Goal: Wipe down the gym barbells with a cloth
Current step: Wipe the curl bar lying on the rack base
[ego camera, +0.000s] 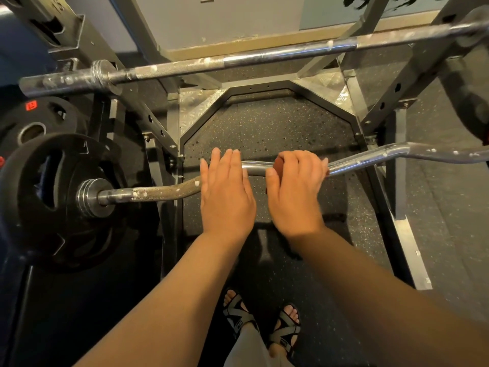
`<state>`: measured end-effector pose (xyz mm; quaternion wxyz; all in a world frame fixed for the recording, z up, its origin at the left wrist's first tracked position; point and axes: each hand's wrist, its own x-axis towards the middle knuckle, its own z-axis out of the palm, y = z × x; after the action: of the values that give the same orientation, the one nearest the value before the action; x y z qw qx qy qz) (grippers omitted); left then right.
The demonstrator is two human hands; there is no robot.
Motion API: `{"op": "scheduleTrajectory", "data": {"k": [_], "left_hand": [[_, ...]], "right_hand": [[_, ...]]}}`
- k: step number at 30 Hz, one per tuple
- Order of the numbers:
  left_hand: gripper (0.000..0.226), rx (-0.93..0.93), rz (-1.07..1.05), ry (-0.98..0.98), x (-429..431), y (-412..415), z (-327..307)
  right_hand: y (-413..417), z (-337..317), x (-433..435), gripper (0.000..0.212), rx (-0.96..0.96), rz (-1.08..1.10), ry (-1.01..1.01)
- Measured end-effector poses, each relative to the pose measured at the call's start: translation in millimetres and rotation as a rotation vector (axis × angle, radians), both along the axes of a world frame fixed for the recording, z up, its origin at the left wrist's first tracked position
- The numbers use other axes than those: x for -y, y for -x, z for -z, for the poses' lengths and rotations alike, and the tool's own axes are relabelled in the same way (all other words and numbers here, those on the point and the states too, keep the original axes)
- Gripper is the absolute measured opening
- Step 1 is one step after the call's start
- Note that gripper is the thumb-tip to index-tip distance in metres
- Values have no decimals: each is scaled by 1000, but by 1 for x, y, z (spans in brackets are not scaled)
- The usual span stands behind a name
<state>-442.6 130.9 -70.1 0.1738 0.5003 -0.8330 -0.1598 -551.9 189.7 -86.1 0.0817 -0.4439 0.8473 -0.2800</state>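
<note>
A curved chrome barbell [370, 158] runs across the middle of the view, flecked with white spots. My right hand [295, 190] curls over its centre and grips a small reddish-brown cloth [279, 163] against the bar; only a bit of the cloth shows. Just to the left, my left hand [226, 193] lies over the bar with its fingers straight. A straight barbell [264, 55] rests higher up on the rack, also spotted with white.
A black weight plate [53, 200] sits on the curved bar's left end, with more plates [31, 120] behind it. Grey rack uprights [397, 99] and base rails frame the speckled rubber floor [264, 123]. My sandalled feet [262, 324] stand below.
</note>
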Motion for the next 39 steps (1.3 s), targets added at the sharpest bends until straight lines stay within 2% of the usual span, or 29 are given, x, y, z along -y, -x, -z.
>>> {"op": "scheduleTrajectory", "data": {"k": [2, 4, 6, 8, 10, 13, 15, 18, 21, 25, 28, 32, 35, 39], "left_hand": [[46, 1, 8, 2, 1, -1, 1], [45, -2, 18, 9, 2, -2, 1], [45, -7, 18, 25, 2, -2, 2], [46, 1, 23, 41, 0, 0, 3], [46, 12, 47, 49, -3, 5, 3], [50, 26, 87, 54, -6, 13, 2], [49, 45, 102, 57, -6, 14, 3], [47, 38, 101, 58, -5, 12, 2], [47, 21, 103, 50, -5, 12, 0], [46, 33, 94, 56, -6, 14, 2], [47, 53, 98, 60, -8, 15, 3], [47, 59, 109, 57, -6, 12, -1], [47, 60, 116, 58, -5, 11, -1], [47, 63, 88, 58, -9, 15, 0]], "right_hand": [[15, -3, -4, 43, -48, -111, 5], [39, -7, -14, 29, -131, -230, -37], [53, -8, -21, 20, -228, -203, -111], [42, -7, -18, 22, -258, -60, -139], [20, -3, -9, 24, -197, 25, -87], [4, -2, -4, 35, -121, -84, -2], [20, -7, -9, 40, -163, -206, -38], [57, -14, -25, 24, -247, -284, -96], [81, -13, -40, 18, -294, -150, -128], [46, -7, -21, 27, -207, 23, -119], [19, -7, -9, 28, -153, -108, -56], [56, -17, -26, 33, -225, -285, -149], [76, -16, -42, 34, -242, -118, -166], [33, -7, -22, 28, -170, 34, -112]]}}
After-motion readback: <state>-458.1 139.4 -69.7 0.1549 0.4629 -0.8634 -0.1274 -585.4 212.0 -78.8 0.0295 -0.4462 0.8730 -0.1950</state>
